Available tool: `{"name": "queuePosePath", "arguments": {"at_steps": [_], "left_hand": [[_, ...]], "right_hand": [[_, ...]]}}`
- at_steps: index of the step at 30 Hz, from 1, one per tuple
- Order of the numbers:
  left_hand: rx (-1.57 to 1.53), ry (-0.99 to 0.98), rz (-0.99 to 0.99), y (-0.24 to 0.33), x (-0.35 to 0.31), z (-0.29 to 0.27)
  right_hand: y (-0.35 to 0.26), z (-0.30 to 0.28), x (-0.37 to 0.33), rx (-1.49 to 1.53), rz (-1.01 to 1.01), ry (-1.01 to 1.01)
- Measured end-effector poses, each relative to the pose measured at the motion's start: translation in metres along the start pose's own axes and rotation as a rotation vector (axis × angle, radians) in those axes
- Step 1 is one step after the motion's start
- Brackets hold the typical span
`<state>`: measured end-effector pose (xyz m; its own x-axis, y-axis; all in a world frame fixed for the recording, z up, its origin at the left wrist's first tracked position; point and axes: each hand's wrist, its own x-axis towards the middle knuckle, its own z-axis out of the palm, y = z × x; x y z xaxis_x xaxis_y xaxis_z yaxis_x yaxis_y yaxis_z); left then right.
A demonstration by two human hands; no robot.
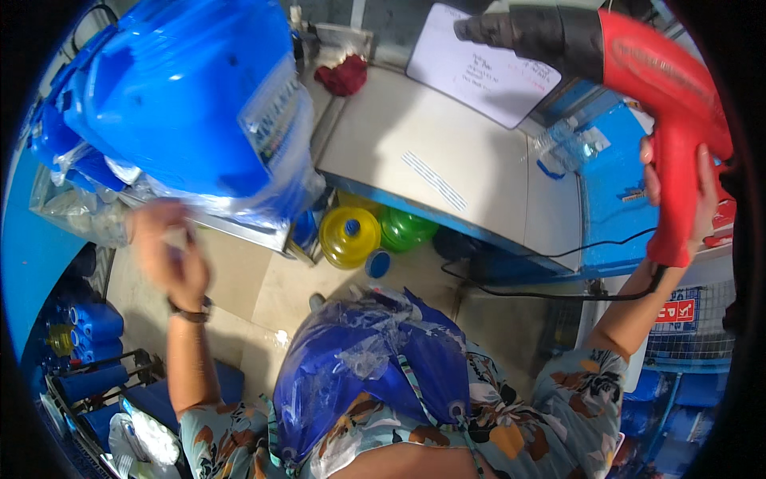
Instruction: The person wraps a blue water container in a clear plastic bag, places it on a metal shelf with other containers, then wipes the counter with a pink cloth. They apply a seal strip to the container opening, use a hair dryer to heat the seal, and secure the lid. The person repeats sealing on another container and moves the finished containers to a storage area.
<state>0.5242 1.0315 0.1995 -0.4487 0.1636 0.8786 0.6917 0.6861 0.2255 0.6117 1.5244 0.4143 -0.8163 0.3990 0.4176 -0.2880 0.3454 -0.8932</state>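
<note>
My right hand point(705, 191) is wrapped round the grip of a red heat gun point(674, 184), raised at the upper right. Its black nozzle points left across the counter. A black cord point(558, 297) trails from the bottom of the grip. At the left, my left hand point(166, 247) is smeared by motion, so its fingers cannot be read. It is close to the lower edge of a large blue water container point(183, 104) with clear plastic film point(279, 188) round its lower part. A printed label is on the container's right side.
A white counter point(375, 132) with a blue edge carries a red cloth point(343, 76), a striped strip point(433, 180) and a whiteboard point(471, 72). Yellow point(349, 238) and green point(405, 229) jugs stand beneath it. Clear plastic bottles point(562, 144) lie at the right.
</note>
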Motion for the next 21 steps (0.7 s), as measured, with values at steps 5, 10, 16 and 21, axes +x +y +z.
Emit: {"name": "queuePosePath", "arguments": {"at_steps": [5, 10, 16, 21], "left_hand": [[-0.163, -1.274, -0.381, 0.033, -0.141, 0.115], [-0.281, -1.577, -0.545, 0.079, -0.202, 0.145], [-0.233, -1.533, -0.632, 0.131, -0.208, 0.163], [-0.292, -1.583, -0.479, 0.151, -0.206, 0.186]], "right_hand": [[0.13, -0.063, 0.014, 0.247, 0.252, -0.234], [0.299, -0.118, -0.018, -0.897, 0.152, -0.208], [0.447, -0.183, -0.076, -1.217, 0.314, -0.02], [0.478, -0.207, -0.051, -1.343, 0.377, 0.055]]}}
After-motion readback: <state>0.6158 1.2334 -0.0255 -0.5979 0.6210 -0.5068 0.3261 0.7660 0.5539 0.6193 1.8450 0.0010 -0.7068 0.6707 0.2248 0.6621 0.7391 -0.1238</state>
